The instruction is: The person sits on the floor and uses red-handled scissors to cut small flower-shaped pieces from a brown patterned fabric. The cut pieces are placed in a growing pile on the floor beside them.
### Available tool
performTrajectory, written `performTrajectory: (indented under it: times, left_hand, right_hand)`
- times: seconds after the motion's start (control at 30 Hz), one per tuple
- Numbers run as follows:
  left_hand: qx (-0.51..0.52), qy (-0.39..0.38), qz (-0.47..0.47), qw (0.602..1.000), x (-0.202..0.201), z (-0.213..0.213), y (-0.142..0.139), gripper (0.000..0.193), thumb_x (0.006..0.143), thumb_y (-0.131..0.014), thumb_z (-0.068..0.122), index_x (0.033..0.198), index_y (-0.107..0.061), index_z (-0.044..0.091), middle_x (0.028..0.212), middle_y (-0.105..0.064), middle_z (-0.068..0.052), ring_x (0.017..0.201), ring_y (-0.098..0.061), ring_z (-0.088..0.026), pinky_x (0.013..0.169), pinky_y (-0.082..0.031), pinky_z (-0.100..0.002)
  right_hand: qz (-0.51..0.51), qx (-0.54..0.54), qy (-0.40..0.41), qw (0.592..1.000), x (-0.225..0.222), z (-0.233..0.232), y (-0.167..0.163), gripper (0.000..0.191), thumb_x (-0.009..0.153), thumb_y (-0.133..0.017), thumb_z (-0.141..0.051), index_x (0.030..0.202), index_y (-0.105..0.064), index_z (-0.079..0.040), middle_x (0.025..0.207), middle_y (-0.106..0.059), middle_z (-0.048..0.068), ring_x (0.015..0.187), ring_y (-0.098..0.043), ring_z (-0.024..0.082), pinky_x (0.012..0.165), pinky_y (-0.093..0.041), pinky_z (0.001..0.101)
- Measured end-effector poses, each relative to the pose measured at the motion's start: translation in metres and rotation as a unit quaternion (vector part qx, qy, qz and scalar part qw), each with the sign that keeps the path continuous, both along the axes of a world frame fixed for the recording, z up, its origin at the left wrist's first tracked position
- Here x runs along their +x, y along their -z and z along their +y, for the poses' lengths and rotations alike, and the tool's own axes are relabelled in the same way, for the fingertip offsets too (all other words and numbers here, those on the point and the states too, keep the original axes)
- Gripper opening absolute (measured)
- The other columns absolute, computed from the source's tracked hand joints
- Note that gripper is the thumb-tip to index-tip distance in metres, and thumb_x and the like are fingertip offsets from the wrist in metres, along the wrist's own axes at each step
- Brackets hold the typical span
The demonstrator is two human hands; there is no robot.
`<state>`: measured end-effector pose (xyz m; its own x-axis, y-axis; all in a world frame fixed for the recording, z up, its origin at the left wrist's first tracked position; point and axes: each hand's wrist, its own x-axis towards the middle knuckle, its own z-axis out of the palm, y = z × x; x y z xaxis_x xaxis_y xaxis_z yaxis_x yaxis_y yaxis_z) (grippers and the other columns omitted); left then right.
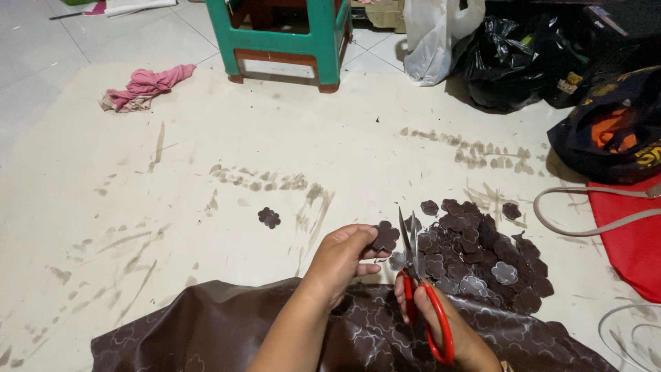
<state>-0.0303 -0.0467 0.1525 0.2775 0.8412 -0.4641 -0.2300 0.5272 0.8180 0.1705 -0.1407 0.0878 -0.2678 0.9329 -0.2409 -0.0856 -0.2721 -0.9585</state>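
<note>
Fingers of left hand pinched shut on a brown flower cutout, thumb on top, held up just left of the scissor blades. Cutout looks thin and floppy, like vinyl sheet, light, probably slick on the printed face; best taken by the edge with a fingertip pinch, as here.

Left to right: pink rag bunched far left on the mat, which is pale and smeared with dark scuffs. Green stool at the top, well apart. One stray flower lies alone on the mat, left of the hands. Brown sheet printed with flower outlines spreads across the bottom, under both forearms; soft, drapes in folds, would need two hands to shift.

Right hand curled closed through the red handles of the scissors, blades pointing up and nearly closed, tip beside the held cutout. Whether blades touch the cutout: cannot tell.

Right of the scissors, a pile of cut flowers, loose and overlapping, some grey side up. White bag and black bags at the back, red cloth at the far right edge.
</note>
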Motion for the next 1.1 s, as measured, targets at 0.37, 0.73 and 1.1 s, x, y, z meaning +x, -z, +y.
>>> performTrajectory:
  times: [0.37, 0.73, 1.1]
  left_hand:
    - [0.046, 0.046, 0.028, 0.997, 0.009, -0.012, 0.008, 0.019, 0.092, -0.068, 0.012, 0.106, -0.072, 0.001, 0.09, -0.075, -0.009, 0.077, -0.069, -0.013, 0.067, -0.054, -0.024]
    - [0.062, 0.032, 0.0, 0.998, 0.02, -0.021, 0.017, 0.02, 0.086, -0.074, 0.008, 0.102, -0.071, -0.004, 0.09, -0.075, -0.008, 0.084, -0.07, -0.013, 0.08, -0.056, -0.026]
    - [0.0, -0.004, 0.037, 0.999, 0.008, -0.002, 0.033, 0.015, 0.089, -0.07, 0.01, 0.101, -0.064, 0.005, 0.085, -0.074, -0.003, 0.079, -0.071, -0.01, 0.062, -0.048, -0.023]
  right_hand:
    - [0.088, 0.118, 0.17, 0.974, -0.016, 0.013, 0.025, 0.02, 0.09, -0.07, -0.008, 0.098, -0.052, -0.008, 0.089, -0.058, 0.004, 0.073, -0.058, 0.012, 0.065, -0.048, 0.0264]
    - [0.063, 0.128, 0.279, 0.949, -0.017, 0.015, 0.016, 0.024, 0.089, -0.071, 0.0, 0.095, -0.049, -0.006, 0.087, -0.064, 0.006, 0.083, -0.064, 0.015, 0.075, -0.051, 0.0288]
    - [-0.097, 0.121, 0.297, 0.942, 0.007, 0.026, 0.036, 0.021, 0.094, -0.066, -0.017, 0.093, -0.048, -0.008, 0.097, -0.077, 0.01, 0.096, -0.075, 0.019, 0.089, -0.055, 0.0337]
